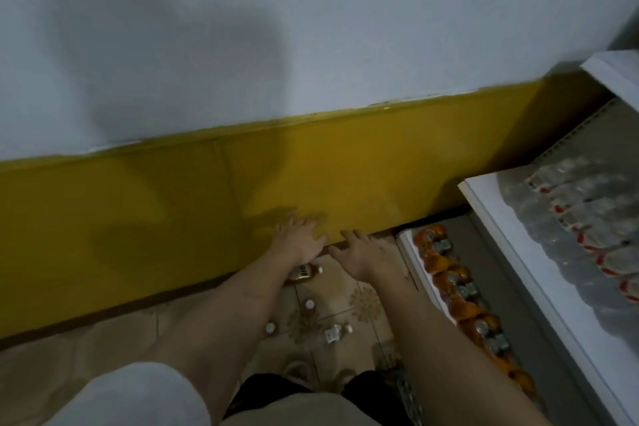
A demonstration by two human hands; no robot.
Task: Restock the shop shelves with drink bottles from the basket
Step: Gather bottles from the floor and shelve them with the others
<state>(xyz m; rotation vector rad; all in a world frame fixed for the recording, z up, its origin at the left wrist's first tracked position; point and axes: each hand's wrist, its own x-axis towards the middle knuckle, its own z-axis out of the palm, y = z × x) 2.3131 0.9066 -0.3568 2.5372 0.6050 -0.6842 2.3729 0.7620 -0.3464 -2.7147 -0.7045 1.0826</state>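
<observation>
Wall [311, 28]: pale above a yellow band [138, 218], just beyond both sets of fingertips.
Shelves [518, 252]: white tiers right of the right hand's fingers; clear red-capped bottles [587, 218] above, an orange shrink-wrapped pack [460, 290] below.
Left hand [299, 239]: fingers spread and straight, gripping nothing, against the yellow band.
Right hand [366, 252]: fingers splayed loosely, empty.
Amber bottle [304, 272]: lying on the tiled floor [345, 287], beneath the left wrist.
Small bottles [333, 332]: scattered on tiles, behind both hands' fingers, between the forearms.
</observation>
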